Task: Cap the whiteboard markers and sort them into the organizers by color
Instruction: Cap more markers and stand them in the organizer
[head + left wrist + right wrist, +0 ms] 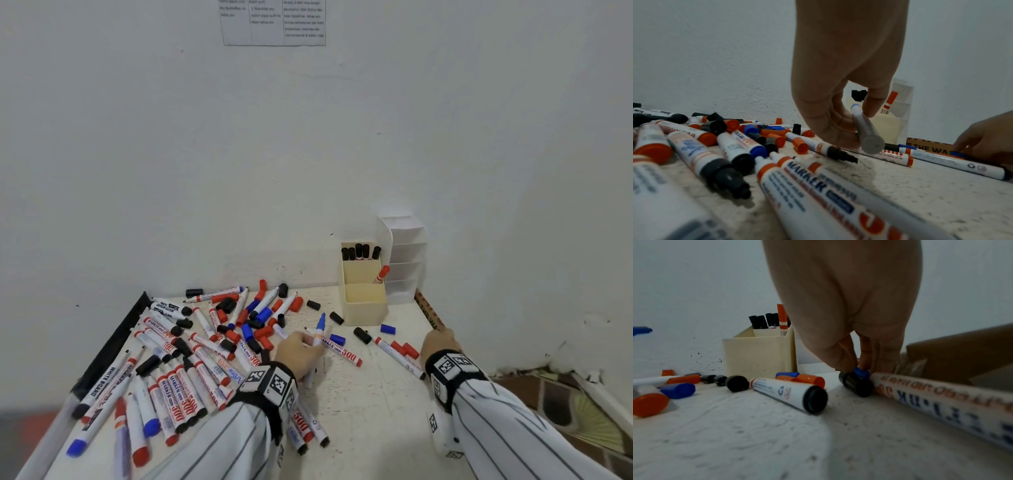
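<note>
My left hand (313, 342) grips an uncapped blue marker (320, 329), tip up, just right of the pile; from the left wrist its grey butt end (872, 144) faces the camera between thumb and fingers. At the table's right edge my right hand (442, 334) is down on the surface. In the right wrist view its fingertips pinch a blue cap (861, 373) lying against a black cap (856, 384). The cream organizer (363, 301) holds several black markers (359, 251) in its back compartment and one red marker (382, 274) in the middle one; the front one shows nothing.
A heap of markers and loose caps (212, 342) covers the table's left half, bounded by a black edge (116, 342). A white tiered organizer (407, 253) stands behind the cream one. A cardboard strip (428, 311) lines the right edge. A loose blue cap (387, 329) lies nearby.
</note>
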The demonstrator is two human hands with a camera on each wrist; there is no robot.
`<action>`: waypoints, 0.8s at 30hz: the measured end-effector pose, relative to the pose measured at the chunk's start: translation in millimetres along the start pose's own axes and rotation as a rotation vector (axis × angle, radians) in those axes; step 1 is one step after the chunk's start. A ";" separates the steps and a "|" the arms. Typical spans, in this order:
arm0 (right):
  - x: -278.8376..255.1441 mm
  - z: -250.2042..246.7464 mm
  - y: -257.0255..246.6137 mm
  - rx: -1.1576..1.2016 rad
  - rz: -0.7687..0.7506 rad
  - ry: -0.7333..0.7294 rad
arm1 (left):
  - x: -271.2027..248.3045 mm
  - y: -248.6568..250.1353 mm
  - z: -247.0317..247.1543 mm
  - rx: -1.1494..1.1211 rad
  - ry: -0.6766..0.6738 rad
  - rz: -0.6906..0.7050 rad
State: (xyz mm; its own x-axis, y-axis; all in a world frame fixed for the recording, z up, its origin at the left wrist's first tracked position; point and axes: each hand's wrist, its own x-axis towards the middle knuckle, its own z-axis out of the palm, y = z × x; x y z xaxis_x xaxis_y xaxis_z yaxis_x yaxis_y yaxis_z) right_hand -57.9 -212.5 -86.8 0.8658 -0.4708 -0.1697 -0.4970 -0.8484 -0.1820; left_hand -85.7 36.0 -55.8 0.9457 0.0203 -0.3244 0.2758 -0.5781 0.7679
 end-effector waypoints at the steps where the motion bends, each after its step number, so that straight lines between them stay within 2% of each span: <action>1: 1.2 0.4 0.6 0.006 -0.003 0.002 | 0.5 0.5 1.0 -0.008 0.005 0.010; 7: 2.9 -0.5 2.9 -0.016 -0.074 0.008 | 2.8 -1.9 2.1 -0.016 0.009 0.023; 10: 2.6 -5.5 -1.8 0.057 -0.129 0.039 | 4.4 -5.0 0.7 -0.008 0.014 0.038; 12: 1.3 -11.4 -5.4 0.190 -0.227 0.110 | 5.1 -5.7 1.2 0.002 0.025 0.063; 14: -5.2 -18.4 -14.6 0.319 -0.395 0.134 | 4.8 -6.4 1.2 0.011 0.045 0.093; 17: -22.1 -27.0 -36.2 0.456 -0.609 -0.023 | 6.0 -7.6 0.5 0.028 0.049 0.138; 24: -39.2 -27.1 -66.9 0.488 -0.797 -0.066 | 4.6 -10.2 -5.6 0.054 0.034 0.200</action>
State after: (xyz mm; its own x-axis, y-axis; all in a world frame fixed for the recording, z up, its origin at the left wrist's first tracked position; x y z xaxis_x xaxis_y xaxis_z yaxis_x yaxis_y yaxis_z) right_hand -57.1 -143.8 -41.6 0.9638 0.2333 0.1286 0.2595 -0.7123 -0.6522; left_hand -83.2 46.6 -62.0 0.9861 -0.0723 -0.1494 0.0737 -0.6159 0.7844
